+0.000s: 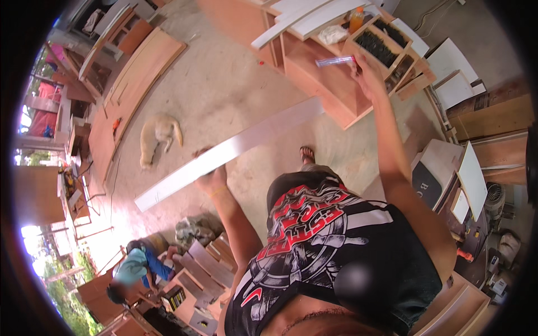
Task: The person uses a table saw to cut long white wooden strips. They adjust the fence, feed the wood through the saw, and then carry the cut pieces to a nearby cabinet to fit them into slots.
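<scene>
Your left grip is holding a long white board, fingers wrapping its edge toward the left end. The board is slanting above the concrete floor, its far end pointing toward a wooden case. Your right grip is pinching a slim clear tube with a red end. Red lettering is crossing your black shirt; white letters are showing on a dark panel (print on the black-and-yellow box is appearing too small to read).
</scene>
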Tool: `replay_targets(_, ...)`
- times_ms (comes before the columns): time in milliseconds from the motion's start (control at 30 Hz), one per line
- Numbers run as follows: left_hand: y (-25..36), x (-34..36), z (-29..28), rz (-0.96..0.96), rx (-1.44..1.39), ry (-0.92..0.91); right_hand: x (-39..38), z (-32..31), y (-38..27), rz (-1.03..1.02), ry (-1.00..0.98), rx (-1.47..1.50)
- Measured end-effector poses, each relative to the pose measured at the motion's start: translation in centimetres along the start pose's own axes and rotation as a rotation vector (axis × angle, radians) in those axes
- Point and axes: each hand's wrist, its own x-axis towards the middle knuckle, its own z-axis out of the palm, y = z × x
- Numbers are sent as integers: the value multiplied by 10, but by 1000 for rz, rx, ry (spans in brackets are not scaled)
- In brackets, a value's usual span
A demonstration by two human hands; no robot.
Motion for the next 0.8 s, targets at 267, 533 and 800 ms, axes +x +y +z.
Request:
replay_targets(267, 37, 14, -40, -34, -437, -40, 68, -87, -1, -7, 351, 132)
replay_targets(533, 77, 2, -27, 375, -257, 118, 180, -162, 10, -463, 275, -1371)
replay_targets(800, 132, -26, 10, 416, -329, -40, 36, 126, 100, -529, -120, -668)
